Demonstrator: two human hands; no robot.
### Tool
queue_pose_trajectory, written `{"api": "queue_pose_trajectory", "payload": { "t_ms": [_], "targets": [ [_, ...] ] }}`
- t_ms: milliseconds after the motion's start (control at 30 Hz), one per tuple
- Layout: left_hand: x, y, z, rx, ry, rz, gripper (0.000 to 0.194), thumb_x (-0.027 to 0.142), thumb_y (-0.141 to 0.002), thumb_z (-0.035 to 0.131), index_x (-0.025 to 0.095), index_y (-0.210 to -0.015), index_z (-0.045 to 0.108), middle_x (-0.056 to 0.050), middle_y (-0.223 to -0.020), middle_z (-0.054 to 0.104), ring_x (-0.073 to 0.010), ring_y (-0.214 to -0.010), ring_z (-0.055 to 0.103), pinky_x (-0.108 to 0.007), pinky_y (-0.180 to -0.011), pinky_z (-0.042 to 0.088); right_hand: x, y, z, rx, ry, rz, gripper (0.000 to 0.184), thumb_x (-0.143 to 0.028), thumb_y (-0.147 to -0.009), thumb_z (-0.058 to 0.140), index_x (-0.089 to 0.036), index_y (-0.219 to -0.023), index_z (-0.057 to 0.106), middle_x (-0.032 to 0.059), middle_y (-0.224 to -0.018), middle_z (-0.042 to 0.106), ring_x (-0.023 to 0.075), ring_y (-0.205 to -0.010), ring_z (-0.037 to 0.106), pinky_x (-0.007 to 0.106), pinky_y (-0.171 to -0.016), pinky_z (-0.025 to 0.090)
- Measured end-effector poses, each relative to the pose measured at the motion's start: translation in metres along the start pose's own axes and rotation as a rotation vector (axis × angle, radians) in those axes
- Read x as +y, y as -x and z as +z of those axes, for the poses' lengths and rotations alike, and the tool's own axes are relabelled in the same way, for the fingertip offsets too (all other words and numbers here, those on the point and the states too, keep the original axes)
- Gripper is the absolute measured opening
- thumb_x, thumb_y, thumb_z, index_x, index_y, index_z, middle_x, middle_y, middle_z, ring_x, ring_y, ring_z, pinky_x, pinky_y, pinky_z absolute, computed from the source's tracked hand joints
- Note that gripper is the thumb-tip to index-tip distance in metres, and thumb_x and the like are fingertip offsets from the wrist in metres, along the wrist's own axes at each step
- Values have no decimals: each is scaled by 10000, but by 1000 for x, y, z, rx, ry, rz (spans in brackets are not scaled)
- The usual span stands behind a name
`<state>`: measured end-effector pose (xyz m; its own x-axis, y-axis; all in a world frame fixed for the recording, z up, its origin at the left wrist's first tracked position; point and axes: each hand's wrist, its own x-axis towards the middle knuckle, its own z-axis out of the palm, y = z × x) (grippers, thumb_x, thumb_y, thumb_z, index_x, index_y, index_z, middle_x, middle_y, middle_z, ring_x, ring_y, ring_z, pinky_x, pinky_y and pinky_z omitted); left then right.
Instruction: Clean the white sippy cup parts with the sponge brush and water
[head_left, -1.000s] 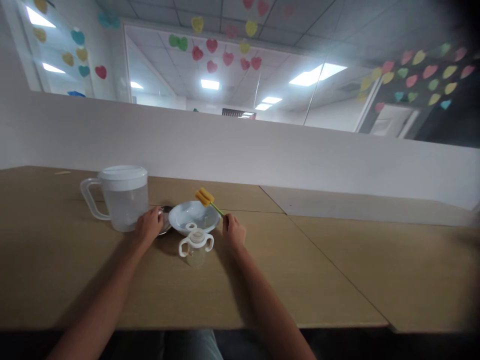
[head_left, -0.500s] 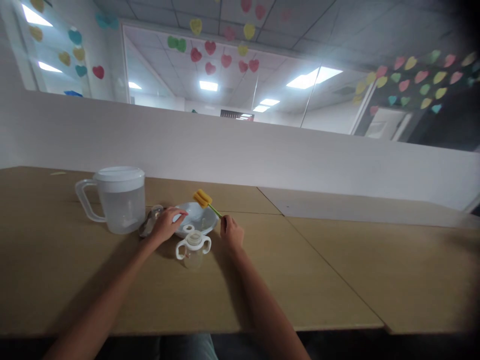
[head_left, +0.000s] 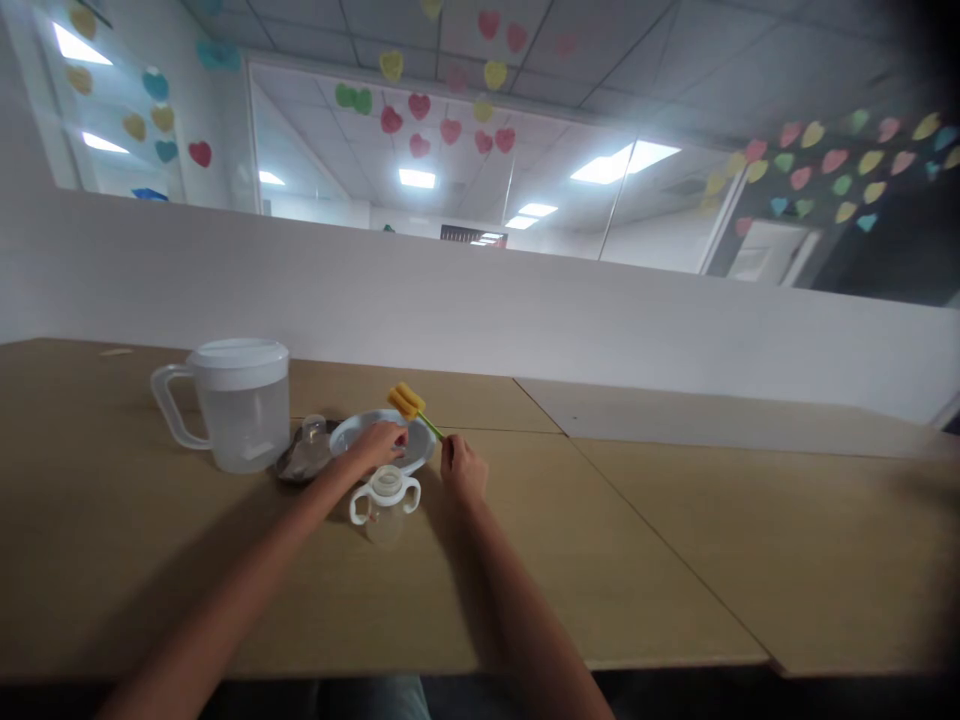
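My right hand (head_left: 463, 468) is closed around the thin green handle of a sponge brush (head_left: 406, 400), whose yellow sponge head points up and left above the bowl. My left hand (head_left: 381, 443) reaches over the white bowl (head_left: 345, 430), fingers bent downward and apart, with nothing visible between them. It hides part of the bowl's inside. Just in front of the bowl stands a clear baby bottle (head_left: 386, 515), upright and without a cap, with a white two-handled ring around its neck. Neither hand touches the bottle.
A lidded clear pitcher (head_left: 247, 420) holding some liquid stands at left. Between it and the bowl lies a dark tray (head_left: 289, 468) with a small clear dome-shaped cover (head_left: 313, 428) on it. Behind the wooden table (head_left: 645, 560) rises a white wall (head_left: 480, 310) with windows above.
My left hand has moved right, from the bowl's left rim to over its middle, uncovering the tray and now covering a white ring seen in the bowl. My right hand stays nearly still.
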<state>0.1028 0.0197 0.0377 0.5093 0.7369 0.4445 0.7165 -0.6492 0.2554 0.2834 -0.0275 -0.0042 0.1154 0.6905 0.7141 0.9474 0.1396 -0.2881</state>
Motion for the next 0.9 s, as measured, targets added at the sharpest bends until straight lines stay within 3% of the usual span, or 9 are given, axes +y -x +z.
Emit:
{"api": "queue_pose_trajectory", "payload": {
  "t_ms": [100, 200, 300, 433, 533, 667, 767, 900],
  "targets": [
    [-1, 10, -7, 83, 16, -28, 45, 175, -760, 609, 167, -804, 600, -47, -794, 654, -189, -759, 613, -280, -684, 440, 2, 0, 0, 47, -18, -6, 285, -285, -932, 341, -185, -845, 593, 44, -756, 664, 124, -572, 531, 237, -501, 216],
    [-6, 26, -12, 247, 66, -68, 81, 232, -835, 525, 183, -895, 549, -51, -864, 652, -183, -810, 618, -290, -728, 457, 2, 1, -4, 142, -69, -48, 331, -295, -946, 295, -172, -850, 586, 50, -718, 656, 126, -571, 543, 229, -503, 249],
    [-12, 43, -13, 485, 199, -87, 101, 290, -854, 498, 195, -884, 519, -39, -837, 650, -173, -783, 628, -285, -712, 478, -1, 4, -8, 194, -130, -204, 339, -286, -953, 282, -162, -869, 586, 46, -697, 652, 113, -582, 556, 213, -525, 290],
    [-17, 59, -10, 700, 277, -181, 154, 346, -853, 484, 195, -844, 513, -50, -806, 655, -187, -765, 636, -299, -688, 493, -8, 6, -10, 123, -118, -411, 297, -279, -931, 343, -169, -829, 600, 39, -667, 657, 96, -574, 549, 205, -538, 300],
    [-21, 64, -10, 764, 293, -235, 191, 371, -855, 485, 187, -861, 531, -62, -828, 658, -190, -801, 636, -315, -746, 499, -9, 6, -10, 92, -93, -372, 281, -265, -925, 357, -169, -842, 608, 44, -706, 673, 92, -587, 557, 204, -542, 301],
    [-28, 68, -10, 861, 330, -312, 299, 408, -879, 452, 169, -1020, 563, -86, -943, 664, -188, -848, 630, -326, -793, 499, -4, 6, -11, 116, -84, -262, 269, -259, -912, 369, -165, -837, 610, 37, -678, 661, 95, -575, 556, 207, -533, 293],
    [-30, 68, -7, 851, 364, -305, 322, 421, -887, 434, 177, -1028, 591, -85, -989, 666, -184, -869, 627, -319, -804, 496, -3, 8, -11, 113, -126, -325, 259, -262, -889, 389, -164, -798, 611, 30, -638, 642, 92, -548, 539, 202, -527, 293],
    [-34, 68, -7, 810, 416, -325, 324, 440, -872, 455, 173, -959, 616, -72, -903, 677, -177, -810, 630, -290, -746, 499, -7, 11, -8, 114, -196, -385, 275, -273, -884, 387, -160, -770, 611, 21, -588, 613, 85, -511, 512, 194, -527, 303]
  ]
}}
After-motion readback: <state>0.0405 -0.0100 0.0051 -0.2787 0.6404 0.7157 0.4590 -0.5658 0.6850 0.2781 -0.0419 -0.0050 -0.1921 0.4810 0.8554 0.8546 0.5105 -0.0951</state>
